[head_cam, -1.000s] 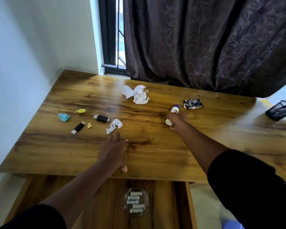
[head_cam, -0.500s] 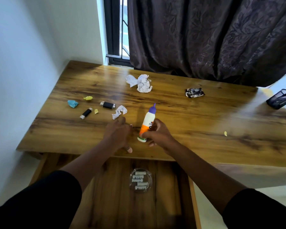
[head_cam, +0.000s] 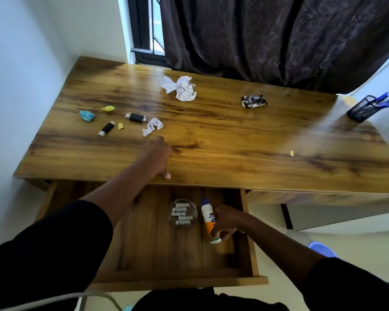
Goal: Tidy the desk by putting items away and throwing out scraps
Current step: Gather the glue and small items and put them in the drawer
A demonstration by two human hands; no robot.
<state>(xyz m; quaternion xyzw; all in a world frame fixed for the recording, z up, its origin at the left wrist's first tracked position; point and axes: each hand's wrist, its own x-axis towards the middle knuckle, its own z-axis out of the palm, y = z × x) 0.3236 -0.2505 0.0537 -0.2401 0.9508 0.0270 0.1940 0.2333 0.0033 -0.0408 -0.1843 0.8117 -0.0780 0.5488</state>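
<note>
**Glue bottle now down in the open drawer**

Half a second ago the right hand held the glue bottle upright on the worktop; now the right hand (head_cam: 225,223) grips the glue bottle (head_cam: 208,218) inside the open drawer (head_cam: 248,239), just beside a clear dish of batteries (head_cam: 182,213). The left hand (head_cam: 155,154) stays flat near the front edge of the worktop (head_cam: 234,140), fingers relaxed, holding nothing. Crumpled white paper (head_cam: 181,87), a smaller paper scrap (head_cam: 152,126), two black USB sticks (head_cam: 135,117), blue and yellow scraps (head_cam: 87,115) and a dark wrapper (head_cam: 254,101) lie where they were.
</note>
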